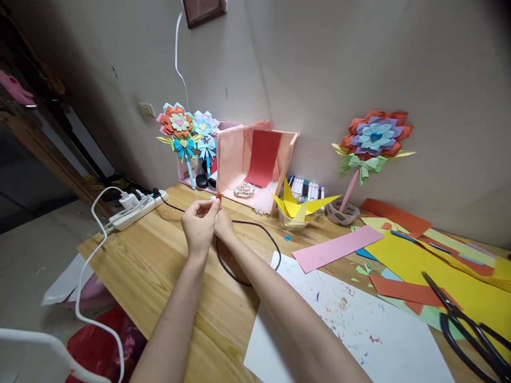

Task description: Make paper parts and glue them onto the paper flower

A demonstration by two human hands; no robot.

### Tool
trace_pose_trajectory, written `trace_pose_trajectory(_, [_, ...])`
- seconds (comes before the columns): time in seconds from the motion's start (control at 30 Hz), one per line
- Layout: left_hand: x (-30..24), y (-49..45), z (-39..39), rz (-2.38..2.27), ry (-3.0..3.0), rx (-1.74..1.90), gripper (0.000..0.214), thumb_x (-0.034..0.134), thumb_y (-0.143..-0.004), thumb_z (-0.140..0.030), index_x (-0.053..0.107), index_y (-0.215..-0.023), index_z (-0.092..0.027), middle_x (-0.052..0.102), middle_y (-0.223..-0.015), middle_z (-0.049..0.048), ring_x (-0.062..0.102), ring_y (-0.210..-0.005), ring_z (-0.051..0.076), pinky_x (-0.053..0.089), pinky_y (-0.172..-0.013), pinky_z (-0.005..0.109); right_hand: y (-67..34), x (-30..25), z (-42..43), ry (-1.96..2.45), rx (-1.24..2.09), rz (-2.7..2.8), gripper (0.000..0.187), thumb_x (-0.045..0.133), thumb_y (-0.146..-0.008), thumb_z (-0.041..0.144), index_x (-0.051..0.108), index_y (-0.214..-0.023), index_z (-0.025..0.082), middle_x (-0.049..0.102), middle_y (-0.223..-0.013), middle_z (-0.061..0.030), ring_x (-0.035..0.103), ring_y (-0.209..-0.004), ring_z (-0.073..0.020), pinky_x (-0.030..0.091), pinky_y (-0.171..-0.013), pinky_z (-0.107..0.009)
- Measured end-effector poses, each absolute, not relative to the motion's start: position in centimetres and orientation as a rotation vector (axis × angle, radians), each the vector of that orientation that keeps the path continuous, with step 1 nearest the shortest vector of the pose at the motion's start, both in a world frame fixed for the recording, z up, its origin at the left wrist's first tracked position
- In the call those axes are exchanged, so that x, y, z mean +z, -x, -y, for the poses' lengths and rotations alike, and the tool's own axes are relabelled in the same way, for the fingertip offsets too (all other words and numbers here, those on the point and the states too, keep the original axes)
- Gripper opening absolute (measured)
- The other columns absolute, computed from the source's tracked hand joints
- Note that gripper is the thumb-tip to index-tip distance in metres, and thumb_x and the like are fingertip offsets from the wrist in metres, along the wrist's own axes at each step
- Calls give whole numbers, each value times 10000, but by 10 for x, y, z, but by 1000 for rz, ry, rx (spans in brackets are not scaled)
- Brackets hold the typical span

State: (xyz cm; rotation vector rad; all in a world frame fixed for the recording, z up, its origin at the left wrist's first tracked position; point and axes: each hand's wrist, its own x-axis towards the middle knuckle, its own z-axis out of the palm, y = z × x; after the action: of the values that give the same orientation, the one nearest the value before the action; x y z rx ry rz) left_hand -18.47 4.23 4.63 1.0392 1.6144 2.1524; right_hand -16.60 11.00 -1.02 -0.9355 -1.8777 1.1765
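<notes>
The small orange-red piece point(219, 196) is over the desk point(159, 255), toward 8 o'clock from the pink open box point(231, 159), by its near edge. The left hand point(198, 221) lies at 7 o'clock from the piece with its grip pinched on it, so it is the nearer that shows; the right hand point(224, 226) comes in from 5 o'clock, fingers mostly hidden, and whether its grip grasps too I cannot tell. The piece's long axis is too small to read.
</notes>
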Motion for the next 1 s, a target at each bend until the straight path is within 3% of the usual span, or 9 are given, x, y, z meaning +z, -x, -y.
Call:
trace_pose_trajectory(0.1, [53,183,-37,-1601,-1006,2186,199,684,-652,-279,626,-737,-109,662,-704,48,633,-665,142,503,-678,260,136,-2,-121,1006,1252,1764,267,429,-819,329,599,-748,136,640,-677,-74,598,-621,-186,453,-584,-279])
trace_pose_trajectory(0.23, [57,175,-35,-1602,-961,2144,166,668,-649,-270,580,-684,-133,622,-642,4,614,-641,126,479,-653,237,53,12,-99,895,1292,1600,330,391,-857,382,591,-793,128,632,-707,-60,575,-617,-140,448,-586,-239])
trace_pose_trajectory(0.43, [32,140,-43,-1577,-1006,1530,155,631,-613,-251,535,-564,-140,557,-539,-19,547,-560,104,431,-580,213,-57,-7,-28,926,1236,1547,226,469,-853,378,560,-859,171,599,-715,-23,533,-618,-127,434,-582,-242])
trace_pose_trajectory(0.6, [11,120,-45,-1616,-1065,1256,122,589,-612,-220,514,-544,-153,526,-499,-29,501,-490,91,382,-487,192,-76,-31,-16,995,1179,1573,263,434,-860,374,554,-747,169,576,-694,-30,516,-609,-132,420,-561,-252])
trace_pose_trajectory(0.77, [13,116,-42,-1690,-1147,1259,108,587,-601,-209,516,-532,-165,491,-483,-39,486,-436,93,359,-428,199,-75,-32,-20,992,1234,1627,271,429,-851,379,549,-729,169,566,-667,-26,503,-567,-129,413,-524,-248])
trace_pose_trajectory(1.0, [16,114,-41,-1660,-1112,1268,124,623,-586,-212,529,-523,-162,519,-508,-18,505,-412,99,373,-385,200,-78,-34,-19,972,1198,1727,287,419,-854,373,533,-682,174,552,-648,-24,504,-610,-145,412,-591,-267])
